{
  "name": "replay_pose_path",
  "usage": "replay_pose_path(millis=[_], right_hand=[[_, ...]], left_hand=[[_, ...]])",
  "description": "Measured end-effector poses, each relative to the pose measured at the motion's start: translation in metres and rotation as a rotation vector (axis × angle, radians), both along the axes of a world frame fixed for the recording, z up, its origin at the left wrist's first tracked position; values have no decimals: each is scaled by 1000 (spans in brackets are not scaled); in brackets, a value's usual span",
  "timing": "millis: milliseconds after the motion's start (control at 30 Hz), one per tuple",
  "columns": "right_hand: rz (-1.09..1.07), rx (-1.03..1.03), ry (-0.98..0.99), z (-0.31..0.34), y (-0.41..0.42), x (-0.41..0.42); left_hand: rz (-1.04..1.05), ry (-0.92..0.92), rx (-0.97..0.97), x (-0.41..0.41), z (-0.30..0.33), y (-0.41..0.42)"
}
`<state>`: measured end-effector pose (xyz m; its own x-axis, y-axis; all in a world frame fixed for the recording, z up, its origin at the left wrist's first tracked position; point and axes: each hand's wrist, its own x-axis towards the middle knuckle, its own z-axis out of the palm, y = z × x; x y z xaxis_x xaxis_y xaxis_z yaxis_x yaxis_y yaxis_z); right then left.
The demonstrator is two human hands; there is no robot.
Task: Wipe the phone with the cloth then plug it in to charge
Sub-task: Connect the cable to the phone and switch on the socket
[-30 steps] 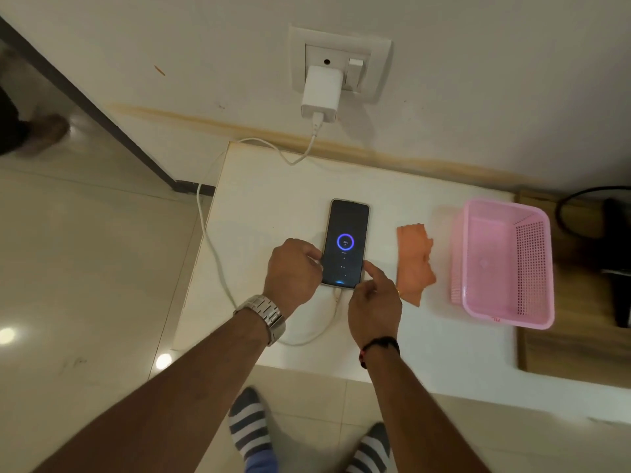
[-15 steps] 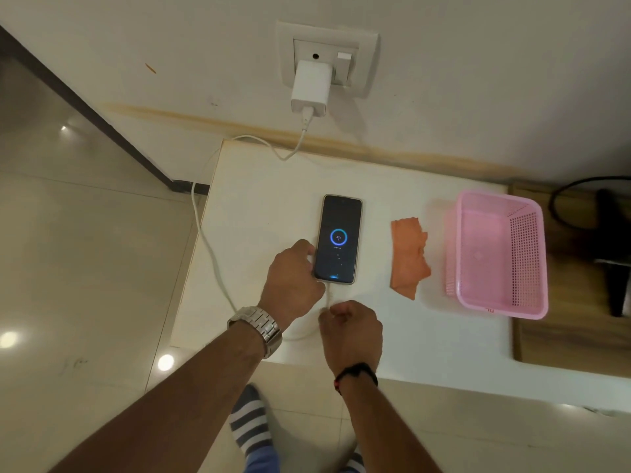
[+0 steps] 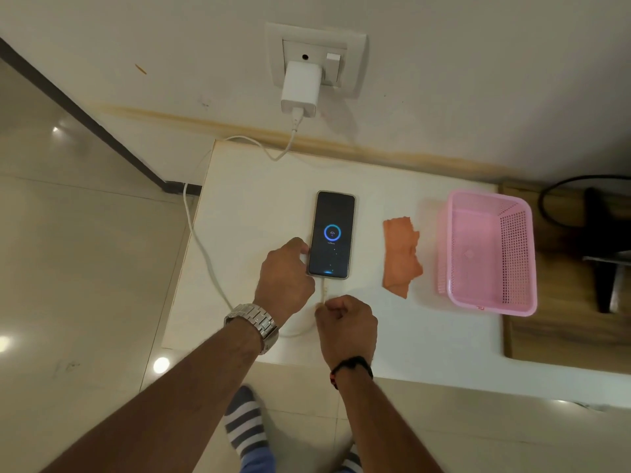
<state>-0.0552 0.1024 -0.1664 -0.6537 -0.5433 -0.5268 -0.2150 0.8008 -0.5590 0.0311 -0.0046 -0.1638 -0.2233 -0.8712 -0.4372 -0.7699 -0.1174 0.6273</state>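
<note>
A black phone [image 3: 332,233] lies face up on the white table [image 3: 259,199], its screen showing a blue charging ring. A white cable [image 3: 201,247] runs from its bottom edge, loops off the table's left side and up to a white charger [image 3: 300,88] in the wall socket [image 3: 351,63]. My left hand [image 3: 285,274] rests against the phone's lower left edge, fingers touching its side. My right hand [image 3: 345,319] sits just below the phone, fingers curled, pinching the cable near the plug. An orange cloth [image 3: 401,256] lies flat to the right of the phone.
A pink plastic basket [image 3: 526,254] stands right of the cloth, near a wooden surface [image 3: 563,336] with a dark object and black cord [image 3: 546,199]. Tiled floor lies left of the table. My striped socks [image 3: 244,425] show below the table's front edge.
My right hand drew back from the phone's lower right corner to below it, curling onto the cable. My left hand stayed at the phone's left edge. The view shifted slightly.
</note>
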Motion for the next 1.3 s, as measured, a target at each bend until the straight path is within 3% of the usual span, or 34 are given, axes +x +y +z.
replay_pose_path(millis=[100, 233, 367, 500, 633, 767, 1000, 1167, 1300], right_hand=[[-22, -18, -25, 7, 3, -5], [-330, -111, 63, 14, 7, -39], [-632, -112, 0, 8, 6, -80], [-748, -87, -77, 6, -7, -92], [-746, -27, -26, 4, -18, -99], [-702, -20, -42, -1, -24, -105], [-648, -114, -105, 9, -23, -103], [-550, -255, -82, 37, -5, -118], [-590, -370, -43, 58, 12, -152]], left_hand=[[25, -14, 51, 1, 3, 1], [45, -46, -90, -9, 18, 4], [-78, 77, -170, -49, 31, -8], [-250, 78, -234, -102, 29, -32], [-504, -165, -190, -143, 17, -50], [-550, -237, -189, -161, 6, -52], [-457, -180, -44, -170, 8, -52], [-245, 73, 189, -167, 48, -58], [-275, 214, 234, -195, 82, -59]])
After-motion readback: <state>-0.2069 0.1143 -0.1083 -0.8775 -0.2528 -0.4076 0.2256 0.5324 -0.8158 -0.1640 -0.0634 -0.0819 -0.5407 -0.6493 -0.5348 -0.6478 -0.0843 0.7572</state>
